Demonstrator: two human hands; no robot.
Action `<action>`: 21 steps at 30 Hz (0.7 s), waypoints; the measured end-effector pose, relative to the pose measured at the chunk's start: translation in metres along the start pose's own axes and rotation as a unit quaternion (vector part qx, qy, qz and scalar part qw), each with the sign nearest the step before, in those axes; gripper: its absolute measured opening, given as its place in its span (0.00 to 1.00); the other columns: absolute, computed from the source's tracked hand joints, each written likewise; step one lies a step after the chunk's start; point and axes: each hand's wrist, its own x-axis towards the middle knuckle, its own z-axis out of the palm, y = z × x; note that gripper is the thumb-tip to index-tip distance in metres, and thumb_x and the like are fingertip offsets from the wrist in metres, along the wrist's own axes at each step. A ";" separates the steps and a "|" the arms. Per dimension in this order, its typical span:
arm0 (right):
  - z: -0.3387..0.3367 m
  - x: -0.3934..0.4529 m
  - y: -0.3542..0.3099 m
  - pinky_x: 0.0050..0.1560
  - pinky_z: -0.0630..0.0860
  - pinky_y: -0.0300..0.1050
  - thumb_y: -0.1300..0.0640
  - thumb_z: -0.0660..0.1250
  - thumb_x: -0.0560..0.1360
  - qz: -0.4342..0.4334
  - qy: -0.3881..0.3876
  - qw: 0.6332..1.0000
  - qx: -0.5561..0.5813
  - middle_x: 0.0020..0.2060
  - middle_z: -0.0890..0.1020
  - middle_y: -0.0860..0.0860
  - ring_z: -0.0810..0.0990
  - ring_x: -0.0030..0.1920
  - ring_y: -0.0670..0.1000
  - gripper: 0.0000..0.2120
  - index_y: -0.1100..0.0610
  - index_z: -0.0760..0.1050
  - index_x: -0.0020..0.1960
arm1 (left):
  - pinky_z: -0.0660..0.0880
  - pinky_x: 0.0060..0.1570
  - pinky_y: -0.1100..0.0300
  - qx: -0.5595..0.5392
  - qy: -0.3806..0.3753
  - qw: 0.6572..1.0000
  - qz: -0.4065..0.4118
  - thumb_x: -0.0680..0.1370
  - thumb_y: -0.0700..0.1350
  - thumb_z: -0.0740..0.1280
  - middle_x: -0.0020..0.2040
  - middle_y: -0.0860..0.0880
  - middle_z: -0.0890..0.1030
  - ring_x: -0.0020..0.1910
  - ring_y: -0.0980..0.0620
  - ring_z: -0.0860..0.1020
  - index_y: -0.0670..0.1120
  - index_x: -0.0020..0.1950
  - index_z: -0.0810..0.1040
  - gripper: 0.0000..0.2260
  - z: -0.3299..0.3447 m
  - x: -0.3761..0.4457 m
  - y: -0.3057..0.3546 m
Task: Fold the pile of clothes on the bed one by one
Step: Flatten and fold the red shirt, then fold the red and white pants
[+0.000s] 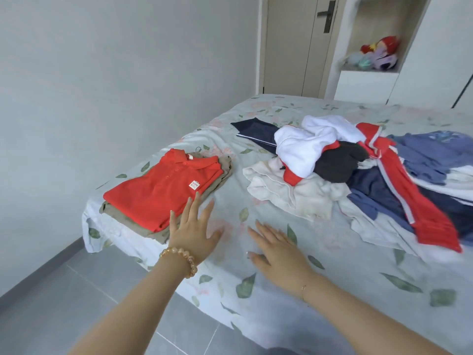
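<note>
Both hands are flat and empty. The left hand [194, 233] has its fingers straight and spread, palm down; its fingertips [190, 201] reach the near edge of the folded red polo shirt [163, 187], and whether they touch the fabric or hover just above it cannot be told. The right hand [277, 251] is likewise extended with fingers straight, lying low over bare sheet of the bed [294, 303]; it grips nothing.

Just ahead and to the left of the left hand, the red polo shirt lies on top of a folded khaki garment [225, 172]; together they form the finished stack. Its long axis runs from the near-left corner of the bed away toward the far right.

The unfolded pile of clothes [358, 175] lies ahead and to the right of the right hand, well apart from the left hand. The right hand is judged the nearer one for the coming pick. The closest item is a crumpled off-white garment [289, 190] at the pile's near-left edge. Behind it lie a white garment [304, 147], a dark grey item [337, 162], a red-and-white striped garment [409, 201] trailing toward the near right, and blue fabric [430, 152] farther right.

Between hands and pile the sheet offers a working area for folding.
</note>
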 end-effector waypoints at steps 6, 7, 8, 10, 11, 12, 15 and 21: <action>-0.065 -0.090 0.044 0.77 0.45 0.45 0.45 0.55 0.82 0.049 0.072 0.996 0.006 0.79 0.47 0.47 0.45 0.78 0.48 0.29 0.48 0.48 0.79 | 0.40 0.74 0.41 -0.012 -0.029 0.996 0.086 0.79 0.64 0.52 0.78 0.52 0.36 0.78 0.50 0.39 0.58 0.78 0.40 0.32 -0.035 -0.043 0.099; -0.073 -0.104 0.051 0.77 0.47 0.46 0.46 0.56 0.81 0.055 0.079 0.995 0.007 0.79 0.47 0.47 0.46 0.78 0.48 0.29 0.48 0.49 0.79 | 0.41 0.74 0.41 -0.011 -0.029 0.994 0.102 0.79 0.64 0.53 0.78 0.52 0.35 0.77 0.50 0.39 0.59 0.78 0.40 0.33 -0.039 -0.049 0.116; -0.080 -0.118 0.058 0.76 0.48 0.46 0.46 0.56 0.81 0.062 0.086 0.994 0.009 0.79 0.48 0.47 0.47 0.78 0.49 0.30 0.48 0.49 0.79 | 0.41 0.74 0.41 -0.009 -0.026 0.993 0.117 0.79 0.64 0.53 0.78 0.52 0.36 0.77 0.50 0.39 0.59 0.78 0.40 0.33 -0.043 -0.054 0.132; -0.091 -0.147 0.073 0.76 0.50 0.46 0.46 0.57 0.81 0.081 0.102 0.991 0.008 0.79 0.49 0.48 0.49 0.78 0.50 0.30 0.48 0.50 0.79 | 0.41 0.74 0.41 -0.005 -0.012 0.989 0.144 0.79 0.63 0.53 0.78 0.52 0.37 0.77 0.51 0.39 0.59 0.78 0.41 0.32 -0.047 -0.062 0.163; -0.095 -0.162 0.081 0.76 0.50 0.45 0.46 0.58 0.81 0.091 0.112 0.989 0.001 0.79 0.50 0.49 0.50 0.78 0.50 0.29 0.48 0.51 0.79 | 0.40 0.74 0.42 -0.007 -0.008 0.988 0.155 0.79 0.63 0.53 0.78 0.53 0.37 0.77 0.51 0.40 0.59 0.78 0.42 0.32 -0.048 -0.065 0.180; -0.098 -0.178 0.090 0.76 0.51 0.45 0.46 0.58 0.80 0.105 0.118 0.987 -0.010 0.79 0.51 0.49 0.50 0.78 0.50 0.29 0.48 0.52 0.78 | 0.40 0.74 0.42 -0.013 -0.006 0.986 0.165 0.79 0.63 0.53 0.78 0.53 0.38 0.77 0.51 0.40 0.59 0.78 0.42 0.31 -0.048 -0.069 0.196; -0.102 -0.222 0.118 0.75 0.52 0.44 0.45 0.58 0.80 0.146 0.123 0.981 -0.034 0.78 0.52 0.48 0.52 0.77 0.50 0.29 0.49 0.53 0.78 | 0.40 0.74 0.43 -0.032 -0.008 0.979 0.202 0.79 0.62 0.54 0.79 0.53 0.39 0.78 0.51 0.41 0.59 0.78 0.44 0.31 -0.044 -0.074 0.242; -0.097 -0.273 0.175 0.75 0.55 0.46 0.38 0.52 0.77 0.227 0.116 0.966 -0.034 0.78 0.54 0.50 0.53 0.77 0.50 0.32 0.49 0.55 0.78 | 0.42 0.74 0.44 -0.058 -0.029 0.966 0.250 0.79 0.61 0.56 0.79 0.54 0.40 0.78 0.51 0.42 0.58 0.78 0.46 0.31 -0.007 -0.082 0.311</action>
